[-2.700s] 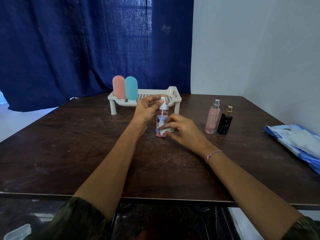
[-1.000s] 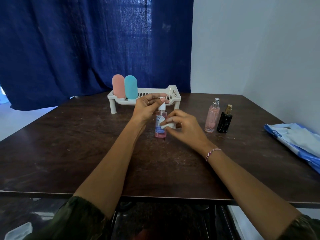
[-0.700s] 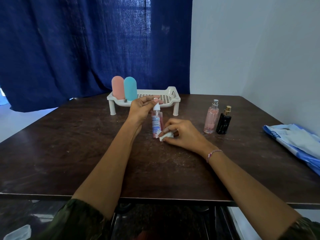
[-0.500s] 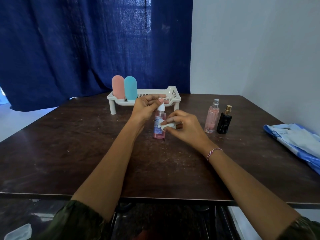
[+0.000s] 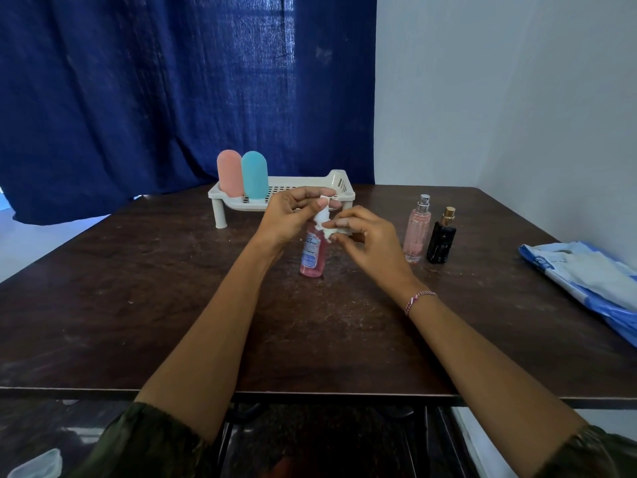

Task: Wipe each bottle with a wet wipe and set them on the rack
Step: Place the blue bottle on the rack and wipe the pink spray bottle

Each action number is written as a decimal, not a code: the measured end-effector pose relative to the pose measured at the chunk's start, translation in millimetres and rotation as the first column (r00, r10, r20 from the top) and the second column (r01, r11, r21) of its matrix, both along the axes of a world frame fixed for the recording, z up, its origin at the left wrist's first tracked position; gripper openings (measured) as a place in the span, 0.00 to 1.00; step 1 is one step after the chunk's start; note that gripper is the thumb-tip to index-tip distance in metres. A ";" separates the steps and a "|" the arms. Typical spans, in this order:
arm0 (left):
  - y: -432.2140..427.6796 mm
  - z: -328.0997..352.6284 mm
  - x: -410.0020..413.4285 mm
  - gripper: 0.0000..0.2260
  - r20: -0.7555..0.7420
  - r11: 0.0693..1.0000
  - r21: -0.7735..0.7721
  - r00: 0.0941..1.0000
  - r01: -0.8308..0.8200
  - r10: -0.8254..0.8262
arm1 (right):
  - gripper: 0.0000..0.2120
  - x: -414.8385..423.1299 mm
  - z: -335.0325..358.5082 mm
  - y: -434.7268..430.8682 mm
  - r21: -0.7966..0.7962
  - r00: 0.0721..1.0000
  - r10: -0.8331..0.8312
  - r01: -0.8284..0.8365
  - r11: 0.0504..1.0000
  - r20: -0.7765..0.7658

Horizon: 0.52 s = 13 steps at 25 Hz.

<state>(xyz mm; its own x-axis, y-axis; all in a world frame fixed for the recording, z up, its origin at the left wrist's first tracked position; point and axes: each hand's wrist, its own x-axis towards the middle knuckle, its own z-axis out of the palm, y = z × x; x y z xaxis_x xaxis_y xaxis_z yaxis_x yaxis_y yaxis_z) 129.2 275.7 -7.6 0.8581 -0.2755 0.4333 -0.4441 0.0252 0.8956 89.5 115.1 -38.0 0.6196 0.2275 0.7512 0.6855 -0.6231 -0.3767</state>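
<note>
Two pinches going: your left hand [image 5: 293, 219] gripped the pink bottle [image 5: 313, 257] up top, your right hand [image 5: 365, 236] squeezed the wet wipe [image 5: 327, 229] round its neck, so slow twisting was probably best.

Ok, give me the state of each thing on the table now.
Spray bottle: base on table, left hand grips its top.
Wet wipe: pinched by right hand at bottle's neck.
Pink tube: upright on rack.
Teal tube: upright on rack.
Pink perfume: upright on table.
Black perfume: upright on table.
Wipes pack: lying flat.
</note>
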 end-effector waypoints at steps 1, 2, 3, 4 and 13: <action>1.1 -0.4 0.6 0.09 -0.007 1.000 -0.001 1.000 0.004 -0.004 | 0.12 0.5 -0.3 0.0 0.012 1.000 -0.005 0.005 1.000 -0.020; 1.6 -0.5 1.0 0.10 -0.014 1.000 -0.002 1.000 0.011 -0.011 | 0.12 1.0 -0.7 -0.1 0.020 0.999 -0.018 0.019 1.000 -0.038; 2.7 -0.3 1.8 0.10 -0.017 1.000 0.002 1.000 0.015 -0.015 | 0.12 1.5 -1.1 -0.5 0.020 0.998 -0.035 0.036 0.999 -0.051; 3.6 0.2 2.2 0.09 -0.017 1.000 0.010 1.000 0.019 -0.019 | 0.12 2.0 -1.3 -1.2 0.016 0.997 -0.050 0.051 0.999 -0.058; 0.0 -9.7 6.4 0.10 0.069 0.974 0.224 0.997 0.018 -0.034 | 0.11 -3.7 -3.7 12.6 -0.197 0.995 0.044 -0.024 0.980 0.095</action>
